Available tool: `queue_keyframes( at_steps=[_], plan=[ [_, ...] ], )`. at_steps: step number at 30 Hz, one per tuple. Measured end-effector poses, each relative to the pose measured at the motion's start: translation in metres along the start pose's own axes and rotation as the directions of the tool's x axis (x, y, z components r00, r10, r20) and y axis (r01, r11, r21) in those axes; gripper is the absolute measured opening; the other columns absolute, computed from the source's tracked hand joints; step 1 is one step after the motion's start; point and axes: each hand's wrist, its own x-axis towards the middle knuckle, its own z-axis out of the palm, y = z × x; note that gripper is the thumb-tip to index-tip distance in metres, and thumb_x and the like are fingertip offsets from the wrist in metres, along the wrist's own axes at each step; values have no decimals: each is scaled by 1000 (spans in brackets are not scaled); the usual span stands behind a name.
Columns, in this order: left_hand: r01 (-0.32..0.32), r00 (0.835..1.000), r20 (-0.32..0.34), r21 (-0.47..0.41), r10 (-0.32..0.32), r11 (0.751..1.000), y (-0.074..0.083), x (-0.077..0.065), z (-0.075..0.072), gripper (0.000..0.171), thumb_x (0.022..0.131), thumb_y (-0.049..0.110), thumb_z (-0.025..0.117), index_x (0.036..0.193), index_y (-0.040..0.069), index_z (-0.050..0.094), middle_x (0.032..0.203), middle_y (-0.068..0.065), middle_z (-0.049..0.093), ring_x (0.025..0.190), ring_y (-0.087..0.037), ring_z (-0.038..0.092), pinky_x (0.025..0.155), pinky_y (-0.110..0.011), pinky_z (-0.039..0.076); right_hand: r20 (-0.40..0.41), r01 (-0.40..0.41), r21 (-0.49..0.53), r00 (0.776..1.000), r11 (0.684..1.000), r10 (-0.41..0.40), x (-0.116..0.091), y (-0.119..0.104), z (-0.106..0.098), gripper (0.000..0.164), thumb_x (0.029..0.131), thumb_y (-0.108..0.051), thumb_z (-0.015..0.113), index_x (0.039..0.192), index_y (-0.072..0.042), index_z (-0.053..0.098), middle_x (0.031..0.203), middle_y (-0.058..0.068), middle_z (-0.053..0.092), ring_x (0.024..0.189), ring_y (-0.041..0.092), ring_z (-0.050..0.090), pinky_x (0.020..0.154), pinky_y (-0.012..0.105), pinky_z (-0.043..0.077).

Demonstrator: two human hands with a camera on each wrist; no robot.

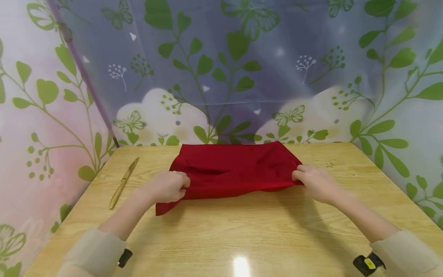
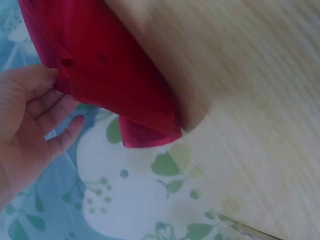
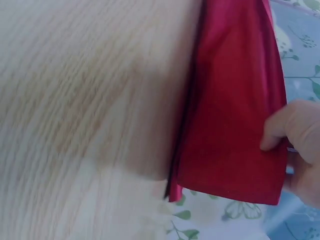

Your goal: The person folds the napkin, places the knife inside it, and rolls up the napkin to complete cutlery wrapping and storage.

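A red cloth stretches between both hands over the far middle of the wooden table, its near edge lifted and folded. My left hand pinches the cloth near its left end, and a corner droops below that hand. At the other end, my right hand pinches the edge between thumb and fingers. In the left wrist view the left thumb and index finger press a bunched fold of the cloth. The right wrist view has the right thumb on top of the cloth, with the other fingers partly hidden behind it.
A knife with a gold-coloured handle lies on the left of the wooden table, beyond the left forearm. A printed curtain with leaves and butterflies hangs behind the table and along its sides.
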Motion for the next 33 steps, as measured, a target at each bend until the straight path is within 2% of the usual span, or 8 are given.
queue_keyframes(
  at_steps=[3,7,10,14,18,21,28,33],
  plan=[
    [-63,998,-8,84,64,994,8,-1,3,20,77,4,61,66,16,48,67,6,39,58,-9,35,53,-25,30,-7,54,20,999,998,-54,-9,1,-3,35,62,16,65,68,-15,52,69,-6,44,61,13,44,50,26,37],
    [-146,987,-37,211,157,966,17,-2,8,18,73,6,63,67,16,50,65,6,40,58,-9,40,55,-26,29,-34,109,16,994,994,-108,-18,0,-2,39,60,16,63,65,-19,47,67,-11,39,59,7,38,50,23,34],
    [-174,982,-24,263,186,949,22,-4,12,17,72,8,64,67,17,50,64,7,39,60,-9,41,57,-26,28,19,115,62,993,991,-116,-25,-2,-3,39,61,14,63,65,-20,45,68,-13,36,59,5,34,50,21,32],
    [-180,984,48,220,174,959,27,-7,16,19,69,8,62,64,18,47,63,8,38,60,-8,39,57,-26,28,145,84,172,983,982,-110,-33,-7,-5,36,63,12,61,68,-21,47,70,-15,37,60,3,35,52,20,33],
    [-111,980,174,69,97,991,31,-10,15,25,68,7,61,59,18,41,61,8,35,57,-6,32,56,-26,27,257,45,246,960,968,-110,-36,-11,-9,33,66,12,60,75,-20,55,75,-15,45,62,3,44,55,24,42],
    [-24,962,273,-10,26,1000,35,-11,13,28,70,6,61,58,18,38,58,8,30,54,-7,23,53,-26,22,338,14,265,935,964,-107,-37,-15,-13,30,69,10,59,80,-18,60,78,-14,50,65,5,50,60,27,47],
    [110,915,395,-41,-85,993,43,-16,12,27,72,5,63,59,18,42,56,6,31,52,-9,22,50,-25,22,499,-32,259,860,965,-105,-44,-32,-15,26,70,8,60,82,-14,63,80,-12,53,69,7,52,63,29,48],
    [132,898,430,-61,-93,989,49,-20,14,28,72,3,61,59,17,41,56,6,29,53,-9,21,50,-26,21,568,-66,274,816,959,-107,-55,-43,-11,30,69,10,58,77,-18,63,78,-16,53,70,7,50,63,28,46]
  ],
)
